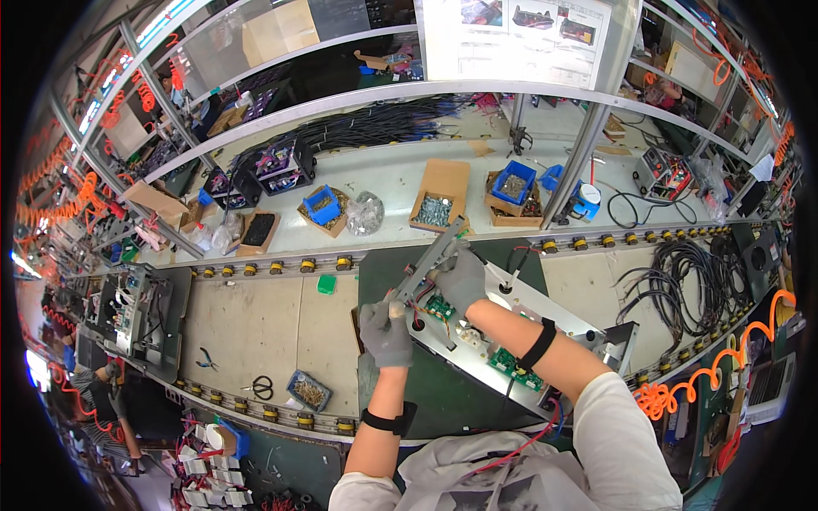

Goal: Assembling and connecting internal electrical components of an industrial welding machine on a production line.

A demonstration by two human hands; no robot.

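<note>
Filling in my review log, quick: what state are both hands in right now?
Left hand: closed, holding the near end of the grey bar.
Right hand: curled at the bar's farther part; firm grip cannot be told.

Metal frame (582,162), pale bench (379,169), strip lights (167,23)

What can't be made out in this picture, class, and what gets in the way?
All in the head view:
Right hand: its back hides exactly how the fingers meet the grey bar.
Metal panel: partly covered by the right forearm.
Small parts near the scissors: too small to count.
White shirt: cut off by the lower edge.
</note>
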